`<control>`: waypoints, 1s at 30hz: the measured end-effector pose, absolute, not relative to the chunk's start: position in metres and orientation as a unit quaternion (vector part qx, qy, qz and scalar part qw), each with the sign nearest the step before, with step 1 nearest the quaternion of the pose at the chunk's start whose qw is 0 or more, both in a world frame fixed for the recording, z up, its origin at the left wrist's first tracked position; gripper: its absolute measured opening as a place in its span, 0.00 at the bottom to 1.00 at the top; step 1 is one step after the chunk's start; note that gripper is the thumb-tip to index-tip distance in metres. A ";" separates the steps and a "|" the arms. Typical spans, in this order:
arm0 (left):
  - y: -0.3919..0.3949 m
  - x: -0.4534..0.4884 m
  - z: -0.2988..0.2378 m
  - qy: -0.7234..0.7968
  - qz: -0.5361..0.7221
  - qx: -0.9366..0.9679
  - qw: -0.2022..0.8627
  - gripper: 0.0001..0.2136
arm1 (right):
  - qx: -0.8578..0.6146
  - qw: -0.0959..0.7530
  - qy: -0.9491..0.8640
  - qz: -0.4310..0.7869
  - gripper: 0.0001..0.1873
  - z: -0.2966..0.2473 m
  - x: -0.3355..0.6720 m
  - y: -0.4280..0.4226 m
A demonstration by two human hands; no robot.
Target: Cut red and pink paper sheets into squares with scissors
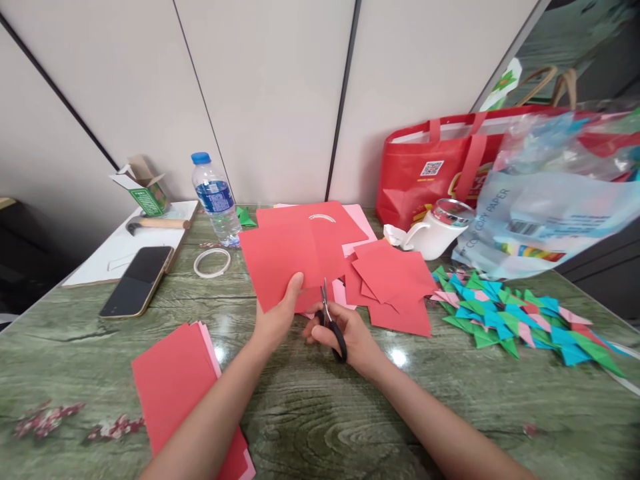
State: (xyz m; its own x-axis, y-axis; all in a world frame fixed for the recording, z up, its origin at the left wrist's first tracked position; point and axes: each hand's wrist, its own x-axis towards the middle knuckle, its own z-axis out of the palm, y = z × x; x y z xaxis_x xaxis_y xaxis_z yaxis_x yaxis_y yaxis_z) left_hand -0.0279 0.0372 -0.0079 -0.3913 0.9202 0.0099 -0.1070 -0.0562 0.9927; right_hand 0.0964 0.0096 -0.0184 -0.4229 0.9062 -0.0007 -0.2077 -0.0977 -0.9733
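Lying nearest, at 8 o'clock from the scissors (327,312): a red paper stack (173,387) on the desk (300,420). Left hand (276,317) nearly closed, thumb pinning a red sheet (280,260) at 11 o'clock; underside fingers hidden. Right hand (353,333) curled round the scissors' handles, blades slightly parted by the sheet's lower right; cannot tell whether they bite. Risk: slack left grip could let the sheet swing, skewing a cut. Scissors' long axis runs near to far, tips toward 12. Beyond, at 2: loose red pieces (395,277).
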 end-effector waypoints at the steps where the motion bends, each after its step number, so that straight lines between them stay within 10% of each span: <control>1: 0.035 -0.028 -0.007 0.563 0.611 0.389 0.398 0.18 | -0.334 0.426 -0.522 0.659 0.19 -0.018 0.097 0.010; 30: 0.026 -0.025 0.011 0.574 0.583 0.419 0.393 0.14 | -0.345 0.446 -0.554 0.612 0.17 -0.013 0.098 0.009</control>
State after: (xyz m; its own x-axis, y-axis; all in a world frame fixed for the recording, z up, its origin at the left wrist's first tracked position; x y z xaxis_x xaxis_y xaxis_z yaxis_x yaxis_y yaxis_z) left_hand -0.0254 0.0263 0.0107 -0.3397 0.9398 0.0368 0.0229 -0.0308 0.9993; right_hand 0.0984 0.0091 -0.0133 -0.3642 0.9285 0.0727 -0.1645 0.0127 -0.9863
